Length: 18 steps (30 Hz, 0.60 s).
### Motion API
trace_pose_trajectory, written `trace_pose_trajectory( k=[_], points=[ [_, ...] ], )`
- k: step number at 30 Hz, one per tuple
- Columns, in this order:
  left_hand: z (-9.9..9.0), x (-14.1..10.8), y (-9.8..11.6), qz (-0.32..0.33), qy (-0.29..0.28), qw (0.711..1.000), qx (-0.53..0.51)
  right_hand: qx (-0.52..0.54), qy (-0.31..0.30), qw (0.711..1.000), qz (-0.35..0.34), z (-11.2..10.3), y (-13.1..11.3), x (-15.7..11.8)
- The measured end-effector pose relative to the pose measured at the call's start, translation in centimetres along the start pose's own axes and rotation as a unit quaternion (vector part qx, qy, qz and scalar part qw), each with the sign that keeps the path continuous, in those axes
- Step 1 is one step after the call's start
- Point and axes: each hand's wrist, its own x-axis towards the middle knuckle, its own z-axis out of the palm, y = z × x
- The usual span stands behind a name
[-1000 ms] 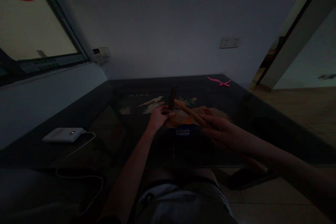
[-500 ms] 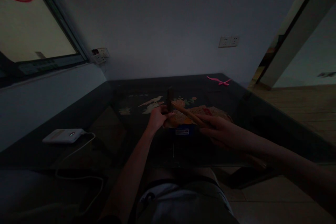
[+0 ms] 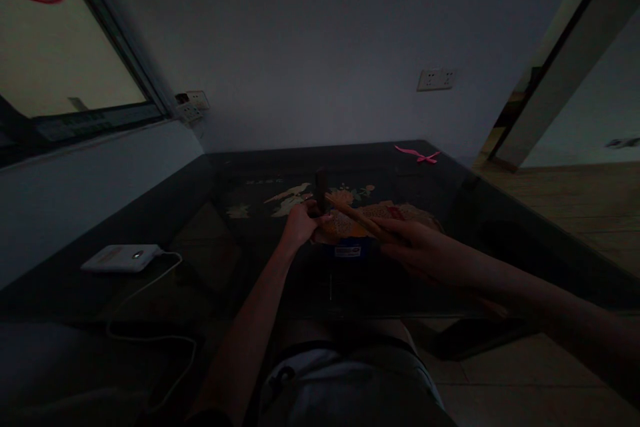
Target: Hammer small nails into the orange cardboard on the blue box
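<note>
The view is very dim. My right hand (image 3: 413, 240) is closed round the wooden handle of what looks like a hammer (image 3: 355, 215). Its dark head stands nearly upright in front of my left hand (image 3: 301, 221). My left fingers are pinched together at the lower end of the head; whatever they hold is hidden. Beneath both hands lies a crumpled brown patterned wrapper (image 3: 383, 212) with a red patch. Under its near edge shows a blue box (image 3: 349, 250) with a white label.
The dark glossy table (image 3: 240, 170) bears a bird-and-flower picture. A white power bank (image 3: 123, 258) with a cable (image 3: 150, 287) lies at the left. Near the back right edge is a pink ribbon (image 3: 423, 158). A wall with sockets (image 3: 436, 79) stands behind.
The hammer's dark head has shifted very slightly left and tilted a little. Both hands stay in almost the same places.
</note>
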Motion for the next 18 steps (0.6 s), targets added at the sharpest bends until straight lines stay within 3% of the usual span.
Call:
trace_pose_trajectory(
  k=[5, 12, 18],
  points=[
    [0.3, 0.1, -0.3, -0.006, 0.0, 0.999, -0.044, 0.017, 0.034, 0.997, -0.066, -0.8, -0.2, -0.6],
    [0.4, -0.1, 0.1, -0.004, 0.007, 0.998, -0.068, 0.092, -0.006, 0.995, 0.047, -0.1, 1.5, -1.0],
    [0.2, -0.4, 0.4, -0.006, 0.012, 0.999, -0.036, 0.138, 0.009, 0.99, 0.03, -0.3, 1.5, -1.3]
  ],
)
